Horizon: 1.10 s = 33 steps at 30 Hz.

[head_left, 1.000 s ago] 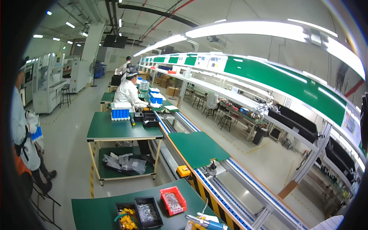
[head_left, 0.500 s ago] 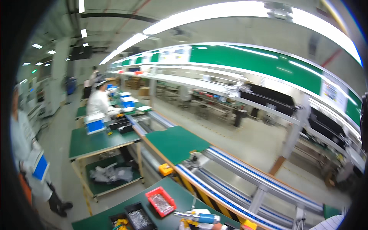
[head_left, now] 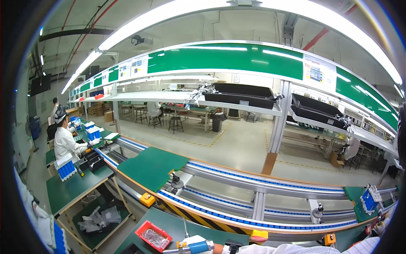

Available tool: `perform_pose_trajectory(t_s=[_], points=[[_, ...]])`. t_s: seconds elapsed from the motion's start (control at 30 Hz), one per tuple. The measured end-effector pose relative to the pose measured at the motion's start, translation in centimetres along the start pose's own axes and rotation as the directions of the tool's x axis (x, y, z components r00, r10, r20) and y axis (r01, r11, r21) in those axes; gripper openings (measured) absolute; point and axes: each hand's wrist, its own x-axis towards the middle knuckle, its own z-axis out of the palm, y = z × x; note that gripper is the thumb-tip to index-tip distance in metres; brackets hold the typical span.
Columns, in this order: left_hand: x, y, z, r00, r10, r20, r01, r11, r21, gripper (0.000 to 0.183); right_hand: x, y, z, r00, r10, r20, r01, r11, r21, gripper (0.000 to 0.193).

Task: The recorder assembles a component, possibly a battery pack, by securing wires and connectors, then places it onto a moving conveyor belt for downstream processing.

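Note:
My right hand (head_left: 188, 241), in a white glove with yellow on it, is low at the middle of the view. Its fingers are partly hidden behind an electric screwdriver (head_left: 199, 247) with a blue and silver body, on which the hand appears closed. A white striped sleeve (head_left: 292, 249) runs from it along the lower edge toward the right. Just left of the hand, a red bin (head_left: 141, 235) of small metal parts sits on the green bench (head_left: 220, 237). My left hand does not show.
Beyond the bench runs a conveyor (head_left: 237, 223) with blue-lined rails, carrying a green board (head_left: 152, 167). A blue pack (head_left: 370, 200) stands at the right, beside a gloved hand (head_left: 382, 222) whose owner is unclear. Black trays (head_left: 241, 94) rest on the shelf. A co-worker (head_left: 65, 142) works at the left.
My view has swung to the right, so the bench, red bin and co-worker appear farther left. The blue pack at the right has come into sight. The screwdriver is still at my right hand.

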Motion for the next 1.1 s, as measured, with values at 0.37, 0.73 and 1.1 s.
perform_pose_trajectory(t_s=[0.37, 0.73, 1.1], points=[[2.2, -2.4, -5.0, 0.872, 0.319, 0.372, -0.481, 0.702, 0.525, 0.049, -0.1, -1.1, -1.8, 0.970, 0.224, 0.092, -0.238, 0.950, 0.204, 0.030], [4.0, -0.9, -4.3, 0.812, 0.426, 0.400, -0.557, 0.771, 0.309, 0.052, -0.3, -2.8, -4.8, 0.854, 0.463, 0.239, -0.518, 0.704, 0.486, 0.035], [5.0, -0.5, -5.5, 0.665, 0.625, 0.409, -0.747, 0.563, 0.354, 0.058, -0.3, 0.5, -3.2, 0.918, 0.300, 0.261, -0.356, 0.912, 0.203, 0.031]])
